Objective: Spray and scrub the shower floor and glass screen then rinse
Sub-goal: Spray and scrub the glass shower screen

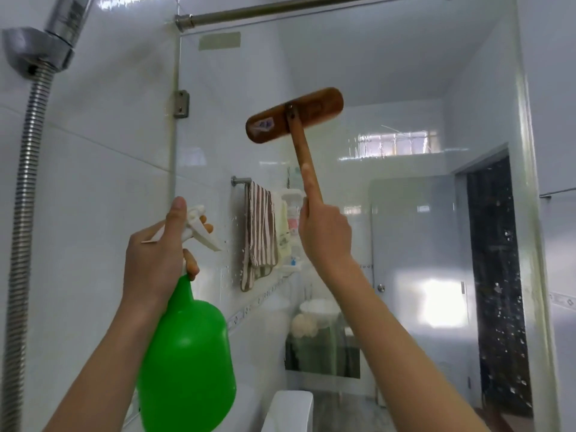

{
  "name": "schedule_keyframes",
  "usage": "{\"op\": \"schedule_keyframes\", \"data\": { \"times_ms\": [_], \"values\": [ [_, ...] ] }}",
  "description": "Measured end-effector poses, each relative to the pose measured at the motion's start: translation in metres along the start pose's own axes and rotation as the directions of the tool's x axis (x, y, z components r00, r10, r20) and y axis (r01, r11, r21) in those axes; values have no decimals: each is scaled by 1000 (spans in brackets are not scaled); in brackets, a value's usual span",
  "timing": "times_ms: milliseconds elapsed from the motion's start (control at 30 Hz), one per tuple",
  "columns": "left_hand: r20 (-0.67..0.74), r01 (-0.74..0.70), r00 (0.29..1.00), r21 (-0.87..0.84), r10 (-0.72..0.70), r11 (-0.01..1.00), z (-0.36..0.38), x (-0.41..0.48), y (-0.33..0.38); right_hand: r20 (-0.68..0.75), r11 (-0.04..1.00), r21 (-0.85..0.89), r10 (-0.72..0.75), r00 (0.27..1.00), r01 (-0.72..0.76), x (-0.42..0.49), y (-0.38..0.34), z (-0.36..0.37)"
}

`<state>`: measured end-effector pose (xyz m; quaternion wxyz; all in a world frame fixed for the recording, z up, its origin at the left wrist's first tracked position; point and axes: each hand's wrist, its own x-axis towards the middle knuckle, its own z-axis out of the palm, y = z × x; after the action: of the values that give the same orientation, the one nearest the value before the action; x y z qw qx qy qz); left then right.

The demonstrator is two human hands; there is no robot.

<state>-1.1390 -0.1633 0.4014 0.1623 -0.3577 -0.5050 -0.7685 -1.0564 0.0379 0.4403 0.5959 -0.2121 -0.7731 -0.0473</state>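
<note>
Glass screen (389,73) runs wide rightward; my right grip (324,232) clasps the brush (294,115) against it, left grip (152,254) clasps the spray bottle (187,347).

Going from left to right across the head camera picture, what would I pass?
Shower hose → left hand holding the spray bottle → striped towel → right hand gripping the brush handle → dark doorway.

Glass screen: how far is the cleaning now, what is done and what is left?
Droplets on the glass screen suggest spraying has begun. In hand: the right hand holds the wooden brush at the upper glass; the left hand grips the green spray bottle. Left: probably rinsing; the shower floor is out of view.
</note>
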Motion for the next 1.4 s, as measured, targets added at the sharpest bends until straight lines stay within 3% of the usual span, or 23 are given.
{"op": "schedule_keyframes", "data": {
  "times_ms": [200, 333, 467, 667, 733, 867, 1033, 1133, 1267, 1400],
  "values": [
    [-6, 12, 1000, -30, -12, 999, -13, 1, 4, 115, 995, 87, 37, 993, -47, -116, 7, 15],
    [7, 6, 1000, -12, -6, 1000, -14, 3, 4, -2, 996, -58, -61, 998, 61, 5, -30, 8],
    [-3, -3, 1000, -6, 3, 1000, -8, 5, 3, 43, 996, -31, -86, 995, 88, 99, -57, -11],
    [-16, -8, 1000, -5, 8, 1000, -13, 3, 8, 115, 997, -59, -42, 992, 49, -27, -17, -1],
    [8, -16, 1000, 7, 16, 1000, -11, 3, 12, 12, 994, -57, -91, 996, 91, 1, -14, 1],
    [34, -17, 999, -15, 17, 1000, 4, -1, 18, -60, 998, 1, -61, 996, 61, 50, 1, -18],
    [45, -32, 998, -18, 33, 999, 12, -8, 20, -91, 993, 109, -35, 995, 45, -104, 41, -7],
    [75, 8, 997, -22, -6, 1000, 20, -10, 21, -85, 995, -65, -82, 993, 76, -33, 34, -17],
    [96, 35, 995, -27, -32, 999, 35, -11, 20, -124, 999, -30, -32, 992, 28, 55, 38, -43],
    [95, 33, 995, -55, -27, 998, 41, -13, 18, -17, 992, 78, 101, 995, -99, -85, 76, -41]
  ]
}}
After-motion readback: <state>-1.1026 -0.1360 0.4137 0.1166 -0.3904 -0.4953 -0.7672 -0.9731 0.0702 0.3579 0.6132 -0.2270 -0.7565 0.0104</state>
